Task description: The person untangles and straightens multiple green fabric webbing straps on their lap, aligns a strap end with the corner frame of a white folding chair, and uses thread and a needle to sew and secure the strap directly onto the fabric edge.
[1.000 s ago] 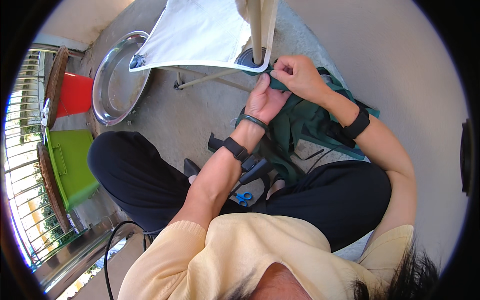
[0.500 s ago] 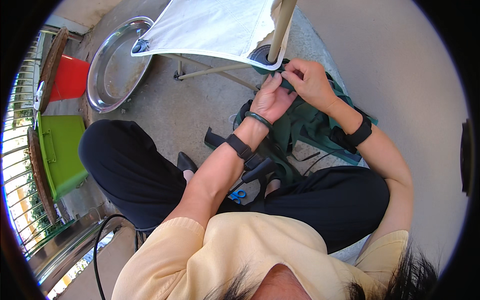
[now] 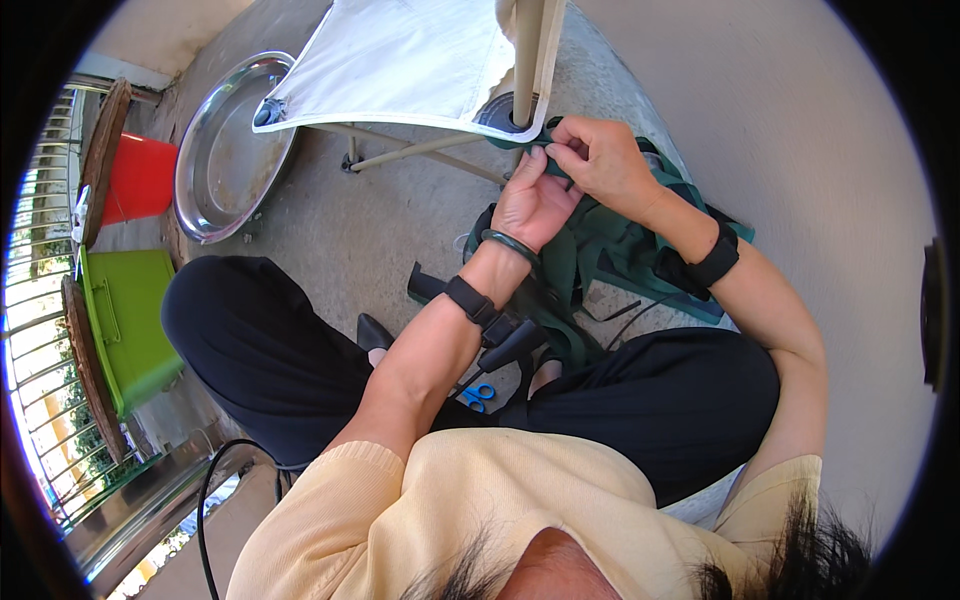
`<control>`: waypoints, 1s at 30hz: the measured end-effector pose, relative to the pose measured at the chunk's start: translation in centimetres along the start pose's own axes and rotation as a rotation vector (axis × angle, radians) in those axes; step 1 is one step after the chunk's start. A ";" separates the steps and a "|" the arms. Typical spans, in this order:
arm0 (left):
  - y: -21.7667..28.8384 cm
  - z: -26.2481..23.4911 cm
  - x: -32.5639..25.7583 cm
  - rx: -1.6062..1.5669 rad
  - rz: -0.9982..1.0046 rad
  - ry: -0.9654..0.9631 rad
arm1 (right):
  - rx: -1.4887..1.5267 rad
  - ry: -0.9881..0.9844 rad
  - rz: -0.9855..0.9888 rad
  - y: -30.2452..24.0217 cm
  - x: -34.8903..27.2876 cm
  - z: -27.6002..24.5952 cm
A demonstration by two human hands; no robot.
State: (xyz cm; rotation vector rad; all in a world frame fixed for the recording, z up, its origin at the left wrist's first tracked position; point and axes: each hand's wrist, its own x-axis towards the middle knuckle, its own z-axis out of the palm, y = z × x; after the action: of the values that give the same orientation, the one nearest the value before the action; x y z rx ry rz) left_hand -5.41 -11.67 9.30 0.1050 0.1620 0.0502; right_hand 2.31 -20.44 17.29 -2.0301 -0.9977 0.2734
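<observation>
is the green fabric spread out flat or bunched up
Bunched up: the green fabric lies in loose, overlapping folds on the floor, below the right hand.

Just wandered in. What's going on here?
Someone's left hand and right hand hold a dark green cloth strip by the corner of a white cloth seat with beige poles. A bunched dark green cloth pile lies beyond the hands. Blue-handled scissors show between the person's legs, unused.

Left hand (image 3: 537,208), palm up, and right hand (image 3: 610,170) grip green fabric (image 3: 612,240) beside a white cloth (image 3: 405,70).
</observation>
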 end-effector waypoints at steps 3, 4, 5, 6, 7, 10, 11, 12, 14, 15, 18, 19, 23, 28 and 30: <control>0.1 0.1 0.1 0.003 -0.022 -0.025 | 0.020 0.029 0.023 0.2 -0.3 0.0; 0.0 0.1 0.0 0.002 -0.023 -0.023 | 0.020 0.028 0.025 0.3 -0.4 0.1; 0.0 0.1 0.0 0.002 -0.019 -0.023 | 0.066 0.034 0.049 0.5 -0.5 0.1; 0.0 0.2 0.0 0.002 -0.015 -0.022 | 0.111 0.041 0.072 0.6 -0.6 0.2; -0.1 0.2 0.0 0.002 -0.015 -0.021 | 0.112 0.040 0.074 0.6 -0.6 0.1; 0.2 0.1 -0.1 -0.005 -0.010 -0.016 | 0.045 0.021 0.026 0.4 -0.5 0.2; 0.1 0.2 -0.1 -0.007 -0.012 -0.019 | 0.041 0.043 0.003 0.4 -0.6 0.2; 0.0 0.3 -0.1 -0.009 -0.013 -0.022 | 0.036 0.064 -0.019 0.4 -0.6 0.1; 0.0 0.3 -0.1 -0.015 -0.023 -0.025 | 0.037 0.064 -0.002 0.2 -0.9 0.0; 0.0 0.3 -0.1 -0.020 -0.030 -0.027 | 0.040 0.063 0.014 0.1 -0.9 0.0; 0.0 0.2 -0.1 -0.013 -0.036 -0.016 | 0.068 0.039 0.063 -0.1 -0.9 -0.1; 0.0 0.1 -0.1 -0.014 -0.037 -0.017 | 0.067 0.039 0.064 -0.1 -0.9 -0.1; 0.2 0.0 0.0 -0.005 -0.042 -0.011 | 0.164 0.066 0.088 -0.1 -0.6 0.0; 0.3 -0.4 0.0 -0.003 -0.044 0.010 | 0.224 0.072 0.088 0.6 0.1 0.0; 0.2 -0.3 -0.1 0.064 -0.004 0.036 | 0.351 0.036 0.205 0.6 0.3 0.0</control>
State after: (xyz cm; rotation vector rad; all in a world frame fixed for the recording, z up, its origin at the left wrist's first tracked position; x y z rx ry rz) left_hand -5.54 -11.43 9.02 0.1679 0.1995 0.0431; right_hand 2.87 -20.47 16.88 -1.8065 -0.6650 0.4842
